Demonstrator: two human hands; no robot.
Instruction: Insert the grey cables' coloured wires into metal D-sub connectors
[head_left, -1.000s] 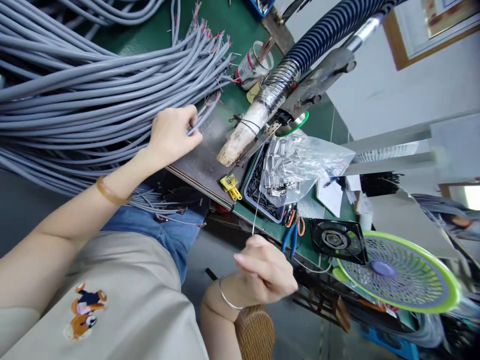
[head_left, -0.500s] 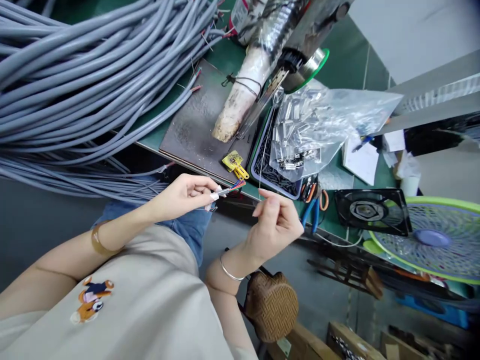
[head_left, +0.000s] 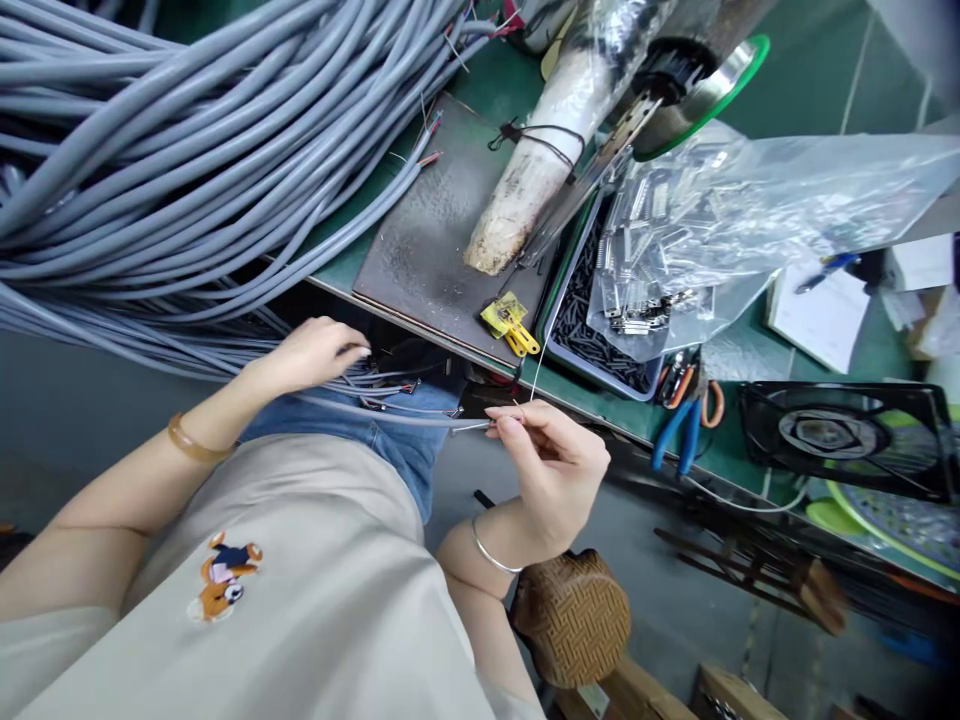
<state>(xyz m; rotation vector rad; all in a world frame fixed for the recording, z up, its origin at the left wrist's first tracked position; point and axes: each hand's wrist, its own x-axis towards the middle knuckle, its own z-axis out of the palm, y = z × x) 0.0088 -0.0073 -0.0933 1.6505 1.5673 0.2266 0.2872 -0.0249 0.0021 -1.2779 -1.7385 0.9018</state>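
My right hand [head_left: 551, 460] pinches the end of a grey cable [head_left: 420, 416] between thumb and forefinger. A thin solder wire [head_left: 538, 372] runs down from the spool [head_left: 701, 100] to the same fingers. The wires at the cable's tip are mostly hidden by them. My left hand [head_left: 316, 352] is over the lap, beside more grey cables [head_left: 405, 388] with small dark ends. Its fingers are half curled, with a gap by the thumb and nothing visible in them. A yellow-handled tool [head_left: 511, 325] lies at the bench edge, above the right hand.
A thick bundle of grey cables [head_left: 225, 150] fills the upper left. On the bench are a dark board [head_left: 420, 230], a tray [head_left: 559, 340] of small black pieces, a plastic bag [head_left: 795, 200] of metal parts, blue-handled pliers [head_left: 679, 430] and a black fan [head_left: 840, 435]. A stool [head_left: 577, 620] stands below.
My left hand has let go of the cable with coloured wires and moved left. My right hand now grips a cable end. The view has shifted, so bench items appear further right.
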